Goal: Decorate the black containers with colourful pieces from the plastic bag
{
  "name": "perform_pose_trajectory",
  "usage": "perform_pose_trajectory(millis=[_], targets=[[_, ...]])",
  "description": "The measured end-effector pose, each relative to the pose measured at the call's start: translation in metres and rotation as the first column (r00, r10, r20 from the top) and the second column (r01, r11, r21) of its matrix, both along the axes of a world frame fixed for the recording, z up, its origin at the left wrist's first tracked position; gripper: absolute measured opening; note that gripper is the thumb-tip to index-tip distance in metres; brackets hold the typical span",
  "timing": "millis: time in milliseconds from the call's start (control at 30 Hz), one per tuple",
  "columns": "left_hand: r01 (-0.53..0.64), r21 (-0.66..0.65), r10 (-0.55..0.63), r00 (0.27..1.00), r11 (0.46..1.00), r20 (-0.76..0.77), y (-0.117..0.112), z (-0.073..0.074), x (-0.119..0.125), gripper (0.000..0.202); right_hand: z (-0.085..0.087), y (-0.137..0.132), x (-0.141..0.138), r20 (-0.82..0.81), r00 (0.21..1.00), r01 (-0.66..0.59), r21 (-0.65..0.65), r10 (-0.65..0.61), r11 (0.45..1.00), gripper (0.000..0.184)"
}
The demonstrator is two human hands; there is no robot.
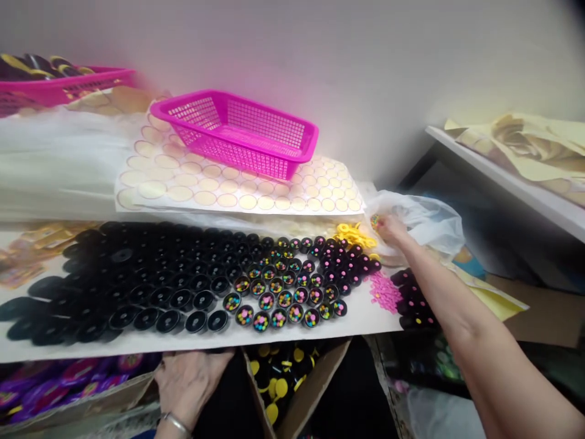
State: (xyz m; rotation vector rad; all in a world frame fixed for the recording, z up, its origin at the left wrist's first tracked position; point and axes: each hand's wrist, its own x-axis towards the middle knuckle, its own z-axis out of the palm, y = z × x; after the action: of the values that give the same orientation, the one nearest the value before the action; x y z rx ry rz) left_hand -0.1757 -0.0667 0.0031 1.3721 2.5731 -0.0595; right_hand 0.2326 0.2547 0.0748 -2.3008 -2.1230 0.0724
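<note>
My right hand reaches to the far right of the table, beside a clear plastic bag. Its fingers are closed around multicoloured beads; whether a small cup holds them I cannot tell. At the table's front edge is my left hand, its fingers hidden by the edge. Several round black cups stand in rows on the white table. Those toward the right, such as one black cup, contain coloured beads. Pink pieces and yellow rings lie near my right forearm.
A pink basket sits on sheets of round cream stickers at the back. Below the table edge is a cardboard box with black and yellow pieces. Purple packets lie lower left. A shelf juts in at right.
</note>
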Motion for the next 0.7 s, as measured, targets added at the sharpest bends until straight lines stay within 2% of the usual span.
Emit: perform_pose_trajectory(millis=[200,333,433,533,567,633,700], targets=[[-0.028,-0.009,0.028,1.000,1.000,0.005,-0.002,-0.010,-0.005,0.071,-0.016,0.015,-0.007,-0.250,0.968,-0.021,0.064,0.036,0.998,0.016],[-0.021,-0.009,0.021,1.000,1.000,0.002,-0.002,-0.009,-0.005,0.070,-0.020,0.007,0.006,-0.478,0.878,0.078,0.138,-0.003,0.987,0.014],[-0.014,0.013,0.014,1.000,1.000,0.010,-0.002,-0.010,-0.006,0.072,-0.016,-0.004,0.012,-0.654,0.757,0.206,0.212,-0.018,0.955,0.013],[-0.027,0.026,0.026,1.000,0.999,0.017,-0.002,-0.012,-0.007,0.074,-0.005,-0.017,0.008,-0.762,0.647,0.256,0.248,0.025,0.934,0.017],[-0.024,0.029,0.024,1.000,0.999,0.015,-0.002,-0.012,-0.007,0.073,0.000,-0.023,0.003,-0.805,0.591,0.249,0.250,0.057,0.936,0.020],[-0.022,0.032,0.022,1.000,0.999,0.011,-0.002,-0.010,-0.004,0.071,0.009,-0.038,-0.014,-0.893,0.426,0.192,0.244,0.144,0.951,0.024],[-0.029,0.031,0.029,0.999,0.999,0.014,-0.003,-0.005,0.000,0.072,0.017,-0.059,-0.042,-0.944,0.263,0.067,0.225,0.200,0.972,0.026]])
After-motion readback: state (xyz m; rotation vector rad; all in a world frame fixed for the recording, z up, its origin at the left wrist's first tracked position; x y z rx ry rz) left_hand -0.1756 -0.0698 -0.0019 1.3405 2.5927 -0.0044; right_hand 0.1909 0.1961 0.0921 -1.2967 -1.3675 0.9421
